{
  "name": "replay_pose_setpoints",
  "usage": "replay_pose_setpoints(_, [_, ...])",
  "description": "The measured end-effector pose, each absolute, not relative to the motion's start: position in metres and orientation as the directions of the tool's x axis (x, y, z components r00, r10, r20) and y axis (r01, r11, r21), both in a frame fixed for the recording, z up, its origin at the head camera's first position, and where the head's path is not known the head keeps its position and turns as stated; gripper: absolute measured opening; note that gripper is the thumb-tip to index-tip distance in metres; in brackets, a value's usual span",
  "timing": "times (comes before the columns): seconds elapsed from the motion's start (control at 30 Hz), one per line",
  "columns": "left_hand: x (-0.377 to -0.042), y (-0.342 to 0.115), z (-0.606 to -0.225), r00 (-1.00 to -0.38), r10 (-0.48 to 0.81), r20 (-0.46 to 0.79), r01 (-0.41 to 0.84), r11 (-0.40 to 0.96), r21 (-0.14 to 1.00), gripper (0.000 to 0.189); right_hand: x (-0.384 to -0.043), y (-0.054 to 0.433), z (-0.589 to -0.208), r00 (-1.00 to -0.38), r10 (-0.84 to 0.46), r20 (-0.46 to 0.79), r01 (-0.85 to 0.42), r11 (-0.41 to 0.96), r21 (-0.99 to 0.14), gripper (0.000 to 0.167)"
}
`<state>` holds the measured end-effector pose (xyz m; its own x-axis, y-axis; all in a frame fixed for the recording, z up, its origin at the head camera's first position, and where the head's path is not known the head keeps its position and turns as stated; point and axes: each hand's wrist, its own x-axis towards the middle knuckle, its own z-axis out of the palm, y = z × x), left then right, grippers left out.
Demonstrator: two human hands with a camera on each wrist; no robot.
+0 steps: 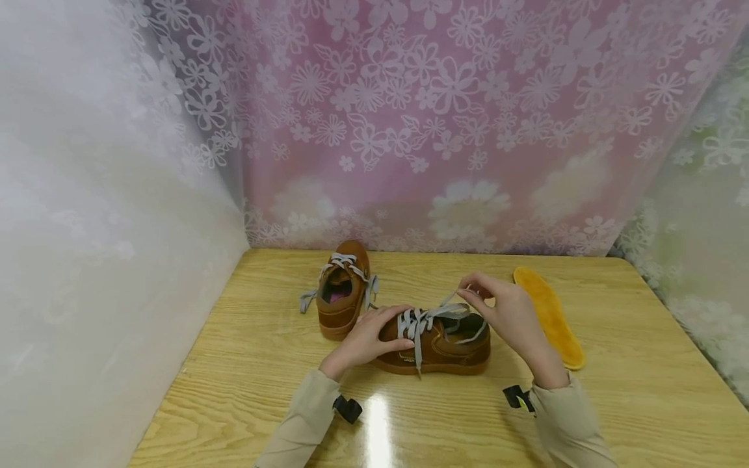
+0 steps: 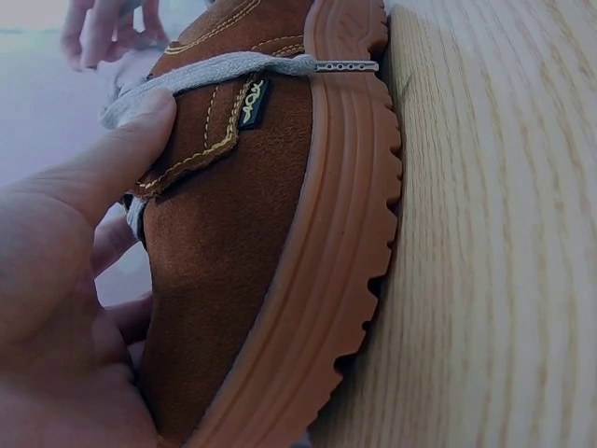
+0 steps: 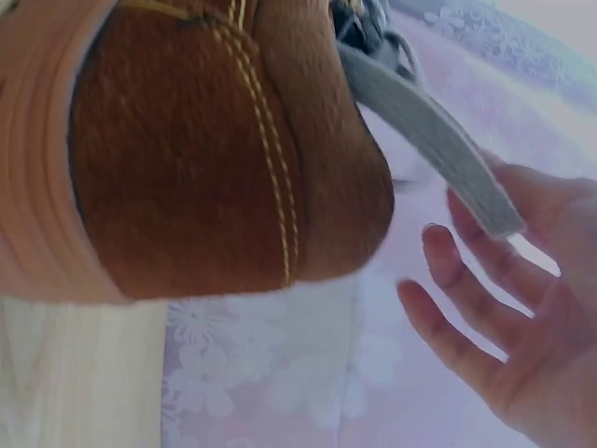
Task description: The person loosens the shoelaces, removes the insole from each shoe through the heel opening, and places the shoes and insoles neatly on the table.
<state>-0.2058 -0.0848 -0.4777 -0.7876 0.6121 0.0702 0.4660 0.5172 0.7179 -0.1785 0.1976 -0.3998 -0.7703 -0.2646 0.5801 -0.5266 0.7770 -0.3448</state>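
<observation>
A brown suede shoe with grey laces lies sideways at the middle of the table, toe to the left. My left hand grips its front part, the thumb on the near side by the lacing and the other fingers over the far side. Above the heel opening, my right hand pinches a raised grey shoelace between thumb and fingertips. Another lace end with a metal tip hangs down the shoe's side. In the right wrist view a lace crosses in front of the fingers, partly hiding the pinch.
A second brown shoe stands behind to the left, its laces loose and its toe pointing away. An orange insole lies right of my right hand. Flowered cloth hangs behind the wooden table and along its sides.
</observation>
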Motion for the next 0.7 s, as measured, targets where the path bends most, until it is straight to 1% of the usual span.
replay_pose_setpoints(0.1, [-0.206, -0.085, -0.477, -0.787, 0.613, 0.067, 0.464, 0.518, 0.718, 0.069, -0.179, 0.203, -0.399, -0.842, -0.301, 0.448, -0.481, 0.794, -0.372, 0.014])
replay_pose_setpoints(0.17, [-0.206, -0.085, -0.477, -0.786, 0.614, 0.065, 0.463, 0.517, 0.72, 0.069, -0.179, 0.206, -0.399, -0.882, -0.321, 0.346, -0.445, 0.807, -0.387, 0.02])
replay_pose_setpoints(0.27, [-0.206, -0.085, -0.476, -0.788, 0.612, 0.067, 0.464, 0.519, 0.718, 0.068, -0.179, 0.211, -0.398, -0.913, -0.348, 0.214, -0.407, 0.817, -0.408, 0.026])
replay_pose_setpoints(0.37, [-0.207, -0.085, -0.477, -0.785, 0.615, 0.072, 0.471, 0.517, 0.715, 0.068, -0.178, 0.218, -0.396, -0.923, -0.36, 0.136, -0.382, 0.815, -0.435, 0.034])
replay_pose_setpoints(0.47, [-0.207, -0.084, -0.477, -0.782, 0.619, 0.078, 0.478, 0.515, 0.711, 0.068, -0.174, 0.223, -0.397, -0.919, -0.38, 0.101, -0.384, 0.812, -0.439, 0.044])
replay_pose_setpoints(0.57, [-0.207, -0.083, -0.479, -0.78, 0.621, 0.08, 0.485, 0.517, 0.706, 0.069, -0.167, 0.224, -0.402, -0.899, -0.424, 0.111, -0.431, 0.811, -0.395, 0.049])
replay_pose_setpoints(0.63, [-0.207, -0.083, -0.479, -0.782, 0.619, 0.081, 0.484, 0.52, 0.704, 0.069, -0.163, 0.223, -0.407, -0.879, -0.456, 0.14, -0.475, 0.809, -0.348, 0.046])
replay_pose_setpoints(0.7, [-0.207, -0.084, -0.479, -0.783, 0.616, 0.079, 0.482, 0.522, 0.704, 0.069, -0.159, 0.223, -0.411, -0.858, -0.48, 0.181, -0.513, 0.803, -0.303, 0.037])
